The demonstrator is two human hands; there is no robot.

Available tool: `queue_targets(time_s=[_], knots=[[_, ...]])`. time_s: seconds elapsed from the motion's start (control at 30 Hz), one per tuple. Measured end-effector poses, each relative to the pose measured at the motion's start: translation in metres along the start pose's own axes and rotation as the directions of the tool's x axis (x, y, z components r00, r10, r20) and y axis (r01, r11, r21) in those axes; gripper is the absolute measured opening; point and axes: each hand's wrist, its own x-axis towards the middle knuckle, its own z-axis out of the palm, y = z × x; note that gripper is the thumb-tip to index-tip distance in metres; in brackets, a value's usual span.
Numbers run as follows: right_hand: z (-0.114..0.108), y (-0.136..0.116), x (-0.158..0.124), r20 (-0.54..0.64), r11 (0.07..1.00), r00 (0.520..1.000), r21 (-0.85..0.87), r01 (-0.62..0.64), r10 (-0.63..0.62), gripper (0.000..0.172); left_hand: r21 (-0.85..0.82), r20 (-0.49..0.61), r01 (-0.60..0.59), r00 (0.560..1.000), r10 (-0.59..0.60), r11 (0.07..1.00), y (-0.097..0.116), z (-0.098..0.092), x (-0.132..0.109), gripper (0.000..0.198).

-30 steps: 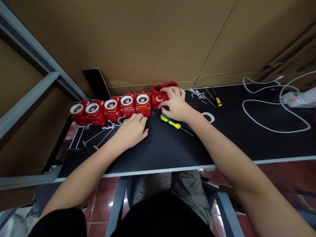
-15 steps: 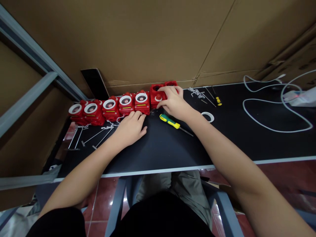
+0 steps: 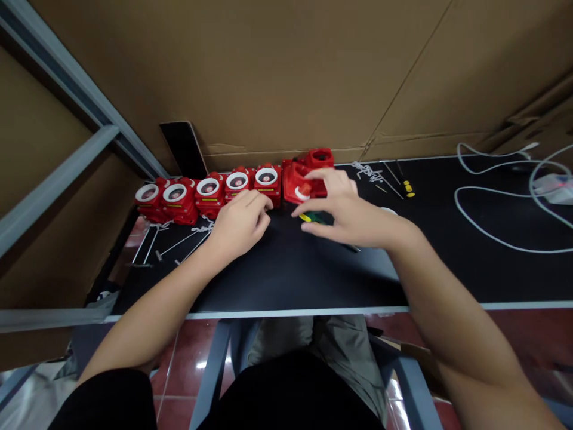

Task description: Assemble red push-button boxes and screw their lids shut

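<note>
Several red housings with white rings point(image 3: 208, 197) stand in a row along the back left of the black table. My left hand point(image 3: 242, 222) is closed in front of them, its fingertips near the rightmost ringed housing point(image 3: 267, 182); what it holds, if anything, is hidden. To the right, an opened red housing point(image 3: 295, 179) with a white collar shows its inside parts. Over a green and yellow screwdriver point(image 3: 313, 218) hangs my right hand point(image 3: 340, 209), fingers apart and holding nothing, beside the opened housing. The hand partly hides the screwdriver.
T-shaped metal rods point(image 3: 176, 245) and white cords lie at the left. White strings point(image 3: 369, 172) and yellow-ended tools point(image 3: 407, 188) lie at the back right, near a looping white cable point(image 3: 474, 221). A dark phone-like slab point(image 3: 184, 146) leans on the cardboard wall.
My right hand has come off the opened red housing and moved toward me, over the screwdriver, with its fingers spread. The housing's front part sits differently. The view has shifted slightly.
</note>
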Motion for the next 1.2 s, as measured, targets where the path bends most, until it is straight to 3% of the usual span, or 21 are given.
queue_targets(time_s=[0.03, 0.1, 0.23, 0.3, 0.5, 0.67, 0.73, 0.8, 0.83, 0.9, 0.97, 1.07, 1.2], knots=[[-0.004, -0.007, -0.005, 0.110, 0.999, 0.994, 0.050, 0.019, -0.025, 0.031, -0.029, -0.068, -0.013, 0.998, 0.011, 1.000, 0.001, -0.004, 0.000, 0.028], [-0.008, -0.020, -0.010, 0.286, 0.992, 0.955, 0.119, 0.040, -0.073, 0.031, -0.078, -0.106, -0.074, 0.992, 0.065, 0.994, 0.003, -0.010, -0.001, 0.025], [-0.001, -0.035, -0.012, 0.452, 0.990, 0.886, 0.132, 0.051, -0.106, 0.043, -0.089, 0.020, -0.112, 0.993, 0.114, 0.990, 0.004, -0.007, -0.003, 0.028], [0.005, -0.036, -0.011, 0.454, 0.987, 0.883, 0.147, 0.061, -0.122, 0.047, -0.084, 0.071, -0.107, 0.991, 0.113, 0.991, 0.004, -0.001, -0.003, 0.028], [0.020, -0.035, -0.009, 0.339, 0.959, 0.910, 0.229, 0.168, -0.240, 0.038, -0.148, 0.175, -0.086, 0.978, 0.112, 0.985, 0.008, 0.003, -0.004, 0.034], [-0.002, -0.028, -0.004, 0.281, 0.899, 0.903, 0.388, 0.203, -0.326, 0.027, -0.195, 0.236, -0.095, 0.962, 0.141, 0.976, 0.013, -0.006, -0.004, 0.036], [-0.023, -0.012, -0.007, 0.224, 0.893, 0.944, 0.432, 0.126, -0.241, 0.030, -0.204, 0.266, -0.070, 0.956, 0.125, 0.976, 0.013, -0.012, -0.004, 0.037], [-0.044, 0.015, -0.013, 0.126, 0.928, 0.992, 0.367, -0.067, 0.021, 0.034, -0.214, 0.309, -0.022, 0.947, 0.089, 0.977, 0.013, -0.016, -0.006, 0.054], [-0.053, 0.031, -0.017, 0.089, 0.937, 0.980, 0.289, -0.195, 0.177, 0.035, -0.209, 0.337, 0.002, 0.939, 0.070, 0.978, 0.012, -0.017, -0.007, 0.072], [-0.065, 0.064, -0.025, -0.017, 0.876, 0.876, 0.032, -0.481, 0.481, 0.033, -0.181, 0.389, 0.022, 0.920, 0.051, 0.983, 0.011, -0.017, -0.010, 0.105], [-0.070, 0.091, -0.031, 0.025, 0.652, 0.669, -0.249, -0.716, 0.743, 0.042, -0.157, 0.411, 0.004, 0.910, 0.062, 0.988, 0.010, -0.015, -0.011, 0.115], [-0.069, 0.110, -0.034, 0.201, 0.577, 0.541, -0.276, -0.769, 0.817, 0.055, -0.160, 0.400, -0.035, 0.912, 0.097, 0.986, 0.012, -0.009, -0.012, 0.109], [-0.064, 0.106, -0.031, 0.340, 0.506, 0.421, -0.219, -0.834, 0.841, 0.065, -0.182, 0.381, -0.061, 0.916, 0.128, 0.981, 0.014, -0.005, -0.009, 0.100]])
